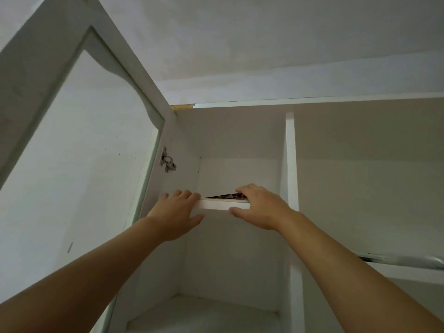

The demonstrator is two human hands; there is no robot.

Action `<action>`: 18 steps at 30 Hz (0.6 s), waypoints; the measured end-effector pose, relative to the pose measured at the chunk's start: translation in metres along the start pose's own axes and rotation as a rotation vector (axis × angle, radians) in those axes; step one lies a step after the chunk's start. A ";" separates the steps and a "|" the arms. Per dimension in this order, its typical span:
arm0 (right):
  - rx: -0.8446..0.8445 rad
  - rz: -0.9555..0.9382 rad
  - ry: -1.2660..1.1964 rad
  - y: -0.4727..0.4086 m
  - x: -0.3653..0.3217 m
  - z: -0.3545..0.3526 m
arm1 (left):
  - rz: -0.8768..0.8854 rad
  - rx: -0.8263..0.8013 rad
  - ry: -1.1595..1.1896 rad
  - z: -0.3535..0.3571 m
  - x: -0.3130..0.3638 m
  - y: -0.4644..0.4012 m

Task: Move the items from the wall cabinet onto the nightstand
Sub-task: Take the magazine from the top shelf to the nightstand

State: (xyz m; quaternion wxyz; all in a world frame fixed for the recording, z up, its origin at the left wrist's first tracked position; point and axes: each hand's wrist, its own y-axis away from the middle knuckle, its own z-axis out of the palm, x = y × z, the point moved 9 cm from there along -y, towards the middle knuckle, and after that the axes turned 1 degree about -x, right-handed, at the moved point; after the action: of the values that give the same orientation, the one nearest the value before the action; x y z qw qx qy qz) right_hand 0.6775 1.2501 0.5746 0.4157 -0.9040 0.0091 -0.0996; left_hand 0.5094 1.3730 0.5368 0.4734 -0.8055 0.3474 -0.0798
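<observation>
Both arms were up at the wall cabinet, reaching for its upper shelf, w/ the door swung open off to the left of that shelf. Left hand had its fingers hooked over the shelf's front edge at the left end, thumb spread below the edge; it looked curled on the shelf board itself, not on any item. Right hand sat at the right end of the same edge, fingers reaching over and onto a flat dark patterned item lying on top of the shelf, thumb pressed under the board's lip. Whether those fingers had really closed on the item I couldn't tell; the tips were hidden behind it.

The item lay just behind the shelf's front edge, between my two hands, long axis running left-right along the shelf, flat and thin. It touched my right fingers and stopped just short of the left ones, so right hand was nearer, and prob. the one to slide it forward off the shelf toward me.

No brand, label or writing readable; only a sliver of dark mottled print showed. Nightstand wasn't in view. Compartment below the shelf showed only a pale floor.
</observation>
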 end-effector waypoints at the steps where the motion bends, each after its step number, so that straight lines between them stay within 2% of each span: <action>1: -0.006 -0.005 0.030 -0.002 0.000 0.003 | -0.005 0.024 0.022 0.003 -0.001 0.000; 7: 0.028 -0.042 0.172 0.002 -0.004 0.008 | -0.022 0.184 0.068 0.009 0.004 0.006; 18: 0.040 0.039 0.056 0.010 -0.003 -0.001 | -0.078 0.146 0.132 -0.004 0.010 0.010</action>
State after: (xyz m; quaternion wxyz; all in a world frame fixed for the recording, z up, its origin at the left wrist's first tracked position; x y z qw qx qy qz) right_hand 0.6753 1.2430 0.5668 0.4350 -0.8920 0.0366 -0.1171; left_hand 0.5099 1.3610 0.5283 0.5036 -0.7747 0.3395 -0.1760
